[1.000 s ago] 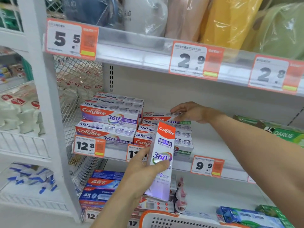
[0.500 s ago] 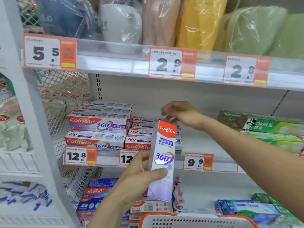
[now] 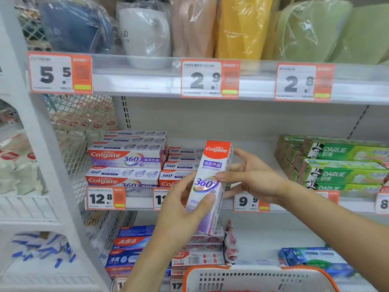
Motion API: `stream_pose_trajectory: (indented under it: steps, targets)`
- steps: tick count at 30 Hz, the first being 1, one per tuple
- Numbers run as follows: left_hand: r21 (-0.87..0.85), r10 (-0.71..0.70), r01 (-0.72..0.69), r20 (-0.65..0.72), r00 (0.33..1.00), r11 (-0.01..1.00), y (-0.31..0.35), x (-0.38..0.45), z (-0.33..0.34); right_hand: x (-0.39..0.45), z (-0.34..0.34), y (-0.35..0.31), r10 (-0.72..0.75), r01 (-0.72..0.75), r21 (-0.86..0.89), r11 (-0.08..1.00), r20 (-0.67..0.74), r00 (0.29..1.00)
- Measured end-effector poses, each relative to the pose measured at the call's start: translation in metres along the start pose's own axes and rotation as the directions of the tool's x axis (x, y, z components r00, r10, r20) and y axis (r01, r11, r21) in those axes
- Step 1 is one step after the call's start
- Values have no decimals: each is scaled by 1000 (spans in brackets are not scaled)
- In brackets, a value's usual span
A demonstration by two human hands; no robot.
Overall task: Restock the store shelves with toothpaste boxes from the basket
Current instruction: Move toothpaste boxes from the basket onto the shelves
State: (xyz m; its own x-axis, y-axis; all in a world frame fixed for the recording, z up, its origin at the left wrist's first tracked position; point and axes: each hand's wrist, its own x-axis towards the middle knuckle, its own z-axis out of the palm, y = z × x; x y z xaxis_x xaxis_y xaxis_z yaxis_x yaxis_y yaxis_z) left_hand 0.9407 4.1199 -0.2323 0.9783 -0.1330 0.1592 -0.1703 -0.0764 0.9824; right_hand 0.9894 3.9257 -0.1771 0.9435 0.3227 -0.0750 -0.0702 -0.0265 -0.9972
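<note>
Head view, the only one: the left hand [image 3: 179, 209] is gripping a Colgate box [image 3: 210, 186] upright in front of the middle shelf [image 3: 305, 204], thumb curled across the front face near the 360 logo, fingers wrapped behind. The right hand [image 3: 252, 178] is closing in from the right, thumb pressing the box's front at mid-height and fingers spread behind its upper half, so both hands are holding the same carton. The box is hanging in the air just in front of the stacked Colgate boxes [image 3: 126, 163], not yet resting on anything.

Those stacks are lying flat, the left pile taller than the pile behind the held box. The green Darlie boxes [image 3: 341, 165] are sitting well apart to the right, with bare shelf between. The basket [image 3: 252, 277] is showing its white, orange-trimmed rim at the bottom edge; what is inside it is out of sight.

Now the risks, as I judge them. The box is standing on end while the stock is lying flat, so it needs turning, and a handover mid-turn could let the smooth carton slip toward the shelf below. Sliding it in carelessly could nudge the lower pile backward or skew it. And setting it down in the gap over the 9.9 tag [image 3: 250, 202] could put it under the wrong price.
</note>
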Motion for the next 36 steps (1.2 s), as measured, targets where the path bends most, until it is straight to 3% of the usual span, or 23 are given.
stream_pose_trajectory:
  steps: [2,5,7,9,11,13,17,21,22,24,26,28,29,30,33,34,36]
  targets:
    - [339,97,-70,-65,993,938,1,-3,-3,-1,13,-1,-36,24,-96,995,-122,992]
    - [472,114,-49,-111,987,880,0,-9,0,-2,34,-4,-117,88,-158,983,-180,977]
    - [328,91,-11,-230,969,945,1,-9,-3,1,45,-5,-146,132,-103,986,-143,979]
    - [6,-27,31,-333,943,1000,3,-4,-11,7,52,-4,-217,191,-216,958,-105,970]
    - [-337,-164,42,-344,925,941,7,0,-20,12,56,0,-285,226,-355,907,-124,950]
    - [-576,-235,24,-296,926,817,12,1,-26,13,57,2,-235,186,-325,927,-119,965]
    - [-668,-245,4,-267,932,745,13,0,-37,7,60,7,-28,59,-194,979,156,987]
    - [-675,-240,-20,-290,926,737,10,0,-46,9,70,12,37,0,-159,987,230,973]
    - [-642,-226,-26,-308,924,767,11,-1,-49,10,73,13,47,-8,-159,987,246,968]
    - [-415,-124,-44,-370,921,909,8,-4,-59,15,78,13,12,33,-209,977,213,977]
    - [-137,31,-83,-347,937,987,6,-8,-69,24,80,9,-155,178,-290,940,102,983]
    - [0,121,-126,-265,956,992,5,-13,-79,33,74,0,-374,358,-375,855,31,927]
    - [64,147,-136,-222,964,989,5,-14,-84,36,69,-6,-448,426,-445,788,62,892]
    - [134,165,-143,-171,971,981,5,-17,-89,38,63,-13,-469,465,-537,704,140,872]
    - [303,132,-107,-62,989,947,4,-22,-103,49,55,-22,-339,515,-761,395,400,852]
    - [345,136,-108,-59,989,932,2,-25,-106,51,57,-20,-328,523,-781,341,422,845]
    - [472,229,-117,-187,955,874,0,-26,-111,53,62,-14,-402,524,-778,346,382,832]
